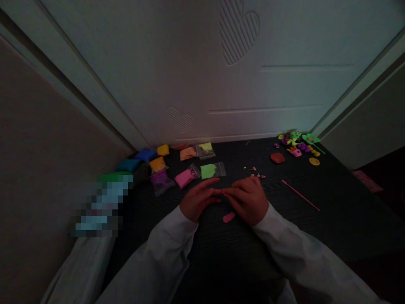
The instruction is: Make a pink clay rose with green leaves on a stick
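Observation:
My left hand (198, 199) and my right hand (249, 199) meet fingertip to fingertip above the dark table. Between them is a small pink piece of modelling clay (218, 191), mostly covered by the fingers and dim in the low light. The left thumb and fingers close on its left end, with one finger stretched out above. On the other side, the right thumb and index finger pinch it, the remaining fingers curled. Just below the hands lies a flat pink lumpy clay piece (229, 217). Small clay scraps (257, 175) are scattered beyond my right hand.
Bags of coloured clay, including a pink one (185, 178) and a green one (209, 171), lie at the back left. A thin pink stick (300, 195), a red clay lump (277, 158) and small clay figures (295, 151) are to the right. A white panel (196, 84) stands behind.

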Available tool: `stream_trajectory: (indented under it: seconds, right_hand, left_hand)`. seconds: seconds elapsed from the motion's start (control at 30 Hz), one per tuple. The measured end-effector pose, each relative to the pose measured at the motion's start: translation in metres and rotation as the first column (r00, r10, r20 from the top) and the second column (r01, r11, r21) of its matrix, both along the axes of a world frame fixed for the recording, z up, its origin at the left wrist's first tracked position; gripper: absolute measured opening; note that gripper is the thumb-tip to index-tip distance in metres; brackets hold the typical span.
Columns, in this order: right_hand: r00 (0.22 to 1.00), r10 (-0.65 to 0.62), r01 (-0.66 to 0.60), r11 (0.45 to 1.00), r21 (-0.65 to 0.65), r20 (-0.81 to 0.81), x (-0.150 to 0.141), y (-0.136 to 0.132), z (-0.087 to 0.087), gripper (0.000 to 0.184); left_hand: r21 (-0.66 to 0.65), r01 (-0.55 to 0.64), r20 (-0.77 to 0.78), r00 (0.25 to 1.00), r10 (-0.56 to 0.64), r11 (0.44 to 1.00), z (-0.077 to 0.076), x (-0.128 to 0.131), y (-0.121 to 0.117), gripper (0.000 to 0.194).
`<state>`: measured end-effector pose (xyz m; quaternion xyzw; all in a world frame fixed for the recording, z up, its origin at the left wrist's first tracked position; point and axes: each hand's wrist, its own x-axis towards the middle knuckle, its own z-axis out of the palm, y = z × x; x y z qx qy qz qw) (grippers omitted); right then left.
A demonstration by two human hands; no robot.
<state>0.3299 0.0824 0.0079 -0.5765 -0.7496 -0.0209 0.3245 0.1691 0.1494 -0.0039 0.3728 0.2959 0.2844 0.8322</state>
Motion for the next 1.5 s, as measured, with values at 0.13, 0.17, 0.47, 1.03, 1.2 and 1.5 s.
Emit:
stream_trajectory:
  seconds: [0.13,0.17,0.47,1.03,1.2,1.5]
  right_hand:
    - [1.000,0.014,-0.013,0.999,-0.044,0.022,0.000,-0.001,0.000,0.023]
    - [1.000,0.015,-0.014,0.998,-0.054,0.022,-0.001,-0.001,0.001,0.024]
    - [0.994,0.099,-0.104,0.986,-0.131,-0.045,-0.006,-0.005,0.001,0.032]
    - [0.980,0.017,-0.041,0.992,-0.119,-0.196,0.001,0.001,0.004,0.025]
    - [0.982,0.026,-0.046,0.994,-0.103,-0.188,0.000,0.003,0.000,0.024]
    - [0.975,-0.005,-0.020,0.994,-0.109,-0.222,0.000,0.007,-0.003,0.022]
  left_hand:
    - [0.015,-0.035,-0.016,0.999,0.035,0.999,0.001,0.000,0.000,0.042]
    - [0.024,-0.047,-0.029,0.998,0.047,0.999,0.001,0.001,0.000,0.043]
    - [0.126,-0.128,-0.117,0.983,0.143,0.984,-0.007,0.004,0.000,0.047]
    - [0.325,-0.201,-0.186,0.944,0.271,0.924,-0.006,0.007,0.001,0.041]
    - [0.355,-0.136,-0.261,0.935,0.238,0.925,-0.006,0.008,0.000,0.039]
    - [0.357,-0.120,-0.244,0.945,0.216,0.927,-0.007,0.014,0.002,0.040]
